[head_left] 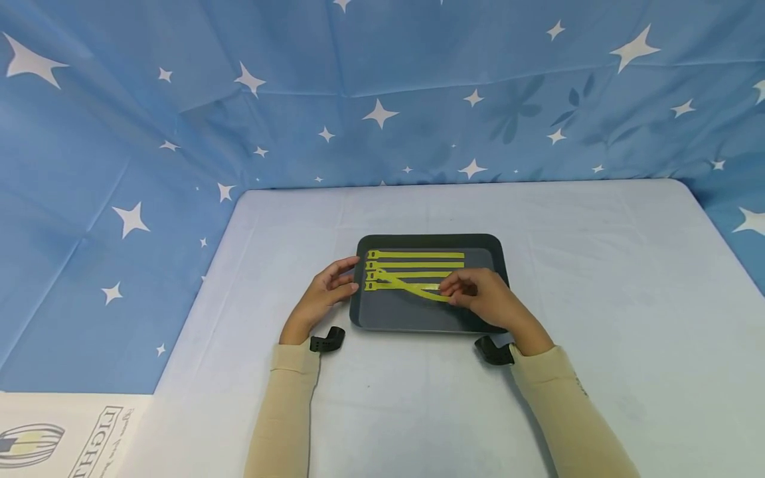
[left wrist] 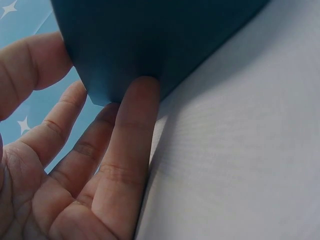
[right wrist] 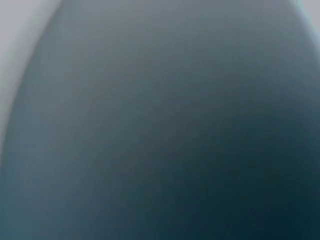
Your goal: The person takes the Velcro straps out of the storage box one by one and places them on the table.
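On the table stands a dark grey tray with several yellow cable ties lying in parallel rows, their slotted heads to the left. My right hand is over the tray's right half and pinches the tail of one yellow cable tie. That tie slants across the lower rows, its head end at the left. My left hand is at the tray's left end, with fairly straight fingers touching the outside of the tray wall. The right wrist view is a dark blur with no hand visible.
White cloth covers the table. A blue curtain with white stars hangs behind it and on the left. Printed pale material lies at the lower left. Black wrist devices are on both wrists.
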Available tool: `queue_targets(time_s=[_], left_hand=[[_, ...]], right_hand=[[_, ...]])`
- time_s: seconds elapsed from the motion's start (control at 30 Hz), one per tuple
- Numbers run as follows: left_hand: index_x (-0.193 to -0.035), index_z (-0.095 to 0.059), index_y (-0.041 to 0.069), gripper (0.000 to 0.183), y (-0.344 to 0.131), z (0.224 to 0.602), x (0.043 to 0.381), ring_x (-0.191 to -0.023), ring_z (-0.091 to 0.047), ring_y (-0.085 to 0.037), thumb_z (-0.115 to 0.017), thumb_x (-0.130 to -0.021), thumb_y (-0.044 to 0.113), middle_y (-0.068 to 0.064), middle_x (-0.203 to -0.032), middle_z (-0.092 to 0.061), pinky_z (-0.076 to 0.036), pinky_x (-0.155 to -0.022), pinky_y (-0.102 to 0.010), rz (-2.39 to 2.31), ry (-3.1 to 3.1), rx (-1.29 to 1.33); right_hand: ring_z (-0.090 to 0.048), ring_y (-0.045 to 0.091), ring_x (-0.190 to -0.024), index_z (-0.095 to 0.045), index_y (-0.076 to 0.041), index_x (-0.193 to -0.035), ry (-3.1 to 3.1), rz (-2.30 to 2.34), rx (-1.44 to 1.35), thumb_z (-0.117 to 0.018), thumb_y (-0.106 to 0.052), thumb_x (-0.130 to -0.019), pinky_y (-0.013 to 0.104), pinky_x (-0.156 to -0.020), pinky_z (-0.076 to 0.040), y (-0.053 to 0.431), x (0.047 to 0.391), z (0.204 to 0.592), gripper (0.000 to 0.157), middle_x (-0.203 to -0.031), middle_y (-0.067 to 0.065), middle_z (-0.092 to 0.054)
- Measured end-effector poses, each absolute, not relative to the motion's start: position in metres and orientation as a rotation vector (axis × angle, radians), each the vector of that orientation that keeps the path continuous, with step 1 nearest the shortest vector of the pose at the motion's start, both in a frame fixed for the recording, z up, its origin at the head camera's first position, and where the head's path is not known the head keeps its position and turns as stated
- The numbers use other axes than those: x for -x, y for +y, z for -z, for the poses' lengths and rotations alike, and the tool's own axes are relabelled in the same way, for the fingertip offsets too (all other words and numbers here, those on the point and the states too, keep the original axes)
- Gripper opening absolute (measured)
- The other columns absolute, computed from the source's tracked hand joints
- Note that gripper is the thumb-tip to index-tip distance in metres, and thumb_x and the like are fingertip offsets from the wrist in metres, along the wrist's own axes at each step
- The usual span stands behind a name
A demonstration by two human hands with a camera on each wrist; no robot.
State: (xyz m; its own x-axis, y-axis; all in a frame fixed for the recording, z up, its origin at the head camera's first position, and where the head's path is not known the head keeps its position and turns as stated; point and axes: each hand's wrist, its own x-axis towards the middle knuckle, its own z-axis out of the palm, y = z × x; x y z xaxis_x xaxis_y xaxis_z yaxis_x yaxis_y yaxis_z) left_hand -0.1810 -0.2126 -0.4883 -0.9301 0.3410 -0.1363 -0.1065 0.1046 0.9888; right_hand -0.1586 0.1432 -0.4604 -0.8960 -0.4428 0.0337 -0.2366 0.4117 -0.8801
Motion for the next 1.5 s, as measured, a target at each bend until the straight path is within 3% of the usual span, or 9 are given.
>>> queue_targets(time_s=[0.13, 0.27, 0.37, 0.53, 0.8, 1.0, 1.2, 1.37, 1.5], left_hand=[[-0.163, -0.042, -0.001, 0.063, -0.211, 0.489, 0.182, -0.128, -0.062, -0.021, -0.065, -0.105, 0.000, -0.032, -0.151, -0.056, -0.054, -0.095, -0.023, -1.891, 2.047, -0.228], [-0.164, -0.043, 0.001, 0.062, -0.211, 0.490, 0.183, -0.127, -0.063, -0.019, -0.065, -0.105, 0.001, -0.031, -0.152, -0.056, -0.055, -0.095, -0.024, -1.891, 2.042, -0.220], [-0.163, -0.043, 0.001, 0.062, -0.212, 0.490, 0.183, -0.124, -0.064, -0.015, -0.065, -0.106, 0.001, -0.031, -0.151, -0.056, -0.055, -0.095, -0.024, -1.888, 2.047, -0.219], [-0.164, -0.042, 0.001, 0.062, -0.213, 0.492, 0.182, -0.122, -0.064, -0.013, -0.065, -0.106, 0.001, -0.031, -0.153, -0.055, -0.055, -0.095, -0.024, -1.892, 2.034, -0.221], [-0.165, -0.041, 0.001, 0.063, -0.211, 0.491, 0.182, -0.122, -0.063, -0.012, -0.064, -0.107, 0.001, -0.029, -0.158, -0.050, -0.055, -0.093, -0.023, -1.881, 2.029, -0.221], [-0.164, -0.041, 0.000, 0.063, -0.213, 0.491, 0.180, -0.135, -0.060, -0.024, -0.064, -0.106, 0.002, -0.030, -0.157, -0.052, -0.055, -0.096, -0.022, -1.859, 2.074, -0.222], [-0.164, -0.040, -0.001, 0.062, -0.212, 0.491, 0.179, -0.147, -0.049, -0.042, -0.063, -0.106, 0.001, -0.029, -0.160, -0.048, -0.054, -0.096, -0.022, -1.853, 2.088, -0.221], [-0.165, -0.040, 0.000, 0.063, -0.211, 0.491, 0.178, -0.148, -0.049, -0.041, -0.064, -0.107, 0.003, -0.027, -0.162, -0.047, -0.054, -0.098, -0.021, -1.832, 2.104, -0.215], [-0.165, -0.040, 0.001, 0.063, -0.211, 0.492, 0.177, -0.144, -0.053, -0.032, -0.064, -0.107, 0.005, -0.027, -0.162, -0.047, -0.054, -0.098, -0.021, -1.820, 2.116, -0.216]], right_hand=[[-0.070, 0.016, -0.096, -0.068, 0.015, -0.123, 2.274, 1.706, 0.456, -0.069, 0.012, -0.099, 0.022, -0.082, -0.059, 0.152, 0.155, 0.456, 0.023, -0.112, 0.015, -0.074], [-0.071, 0.007, -0.101, -0.058, 0.020, -0.134, 2.062, 1.914, 0.326, -0.065, 0.009, -0.103, 0.020, -0.086, -0.059, 0.161, 0.150, 0.451, 0.034, -0.115, 0.001, -0.074], [-0.072, 0.007, -0.105, -0.063, 0.011, -0.135, 1.907, 2.046, 0.262, -0.064, 0.008, -0.103, 0.021, -0.088, -0.059, 0.167, 0.146, 0.449, 0.032, -0.113, -0.006, -0.075], [-0.072, 0.013, -0.104, -0.071, -0.012, -0.126, 1.736, 2.167, 0.184, -0.064, 0.008, -0.104, 0.022, -0.085, -0.059, 0.175, 0.141, 0.447, 0.031, -0.113, -0.002, -0.075], [-0.065, 0.014, -0.089, -0.073, -0.017, -0.119, 1.861, 2.136, 0.168, -0.059, 0.003, -0.106, 0.025, -0.082, -0.059, 0.183, 0.133, 0.443, 0.028, -0.110, 0.006, -0.065], [-0.068, 0.013, -0.092, -0.077, -0.015, -0.113, 2.057, 2.061, 0.200, -0.056, -0.008, -0.112, 0.025, -0.084, -0.059, 0.191, 0.124, 0.434, 0.022, -0.115, -0.007, -0.072], [-0.065, 0.014, -0.087, -0.079, -0.010, -0.113, 2.274, 1.980, 0.235, -0.063, -0.001, -0.108, 0.024, -0.078, -0.057, 0.217, 0.110, 0.426, 0.019, -0.108, -0.012, -0.077], [-0.056, 0.016, -0.075, -0.075, 0.002, -0.112, 2.438, 1.846, 0.145, -0.069, -0.005, -0.106, 0.028, -0.066, -0.046, 0.240, 0.105, 0.423, 0.011, -0.090, -0.007, -0.070], [-0.047, 0.012, -0.067, -0.075, 0.001, -0.112, 2.528, 1.717, 0.080, -0.067, -0.010, -0.108, 0.028, -0.059, -0.041, 0.258, 0.103, 0.417, 0.015, -0.084, -0.007, -0.064]])
